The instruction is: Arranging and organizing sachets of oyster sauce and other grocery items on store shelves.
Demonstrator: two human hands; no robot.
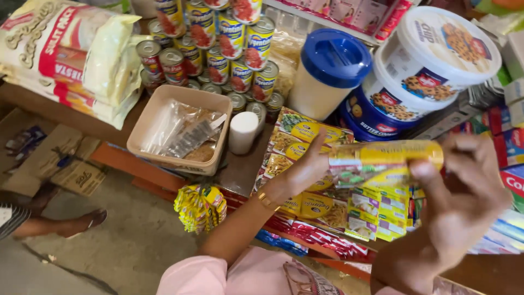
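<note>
I hold a yellow and green strip of small sachets stretched level between both hands. My left hand grips its left end, with a gold bracelet on the wrist. My right hand pinches its right end, close to the camera and blurred. Below the strip lie more yellow and green sachet packs spread over the counter. My pink sleeve shows at the bottom.
A beige plastic tub with clear bags sits at left, next to a white roll. Stacked tins, a blue-lidded jar, cookie tubs and a large sack stand behind. Someone's sandalled foot is on the floor.
</note>
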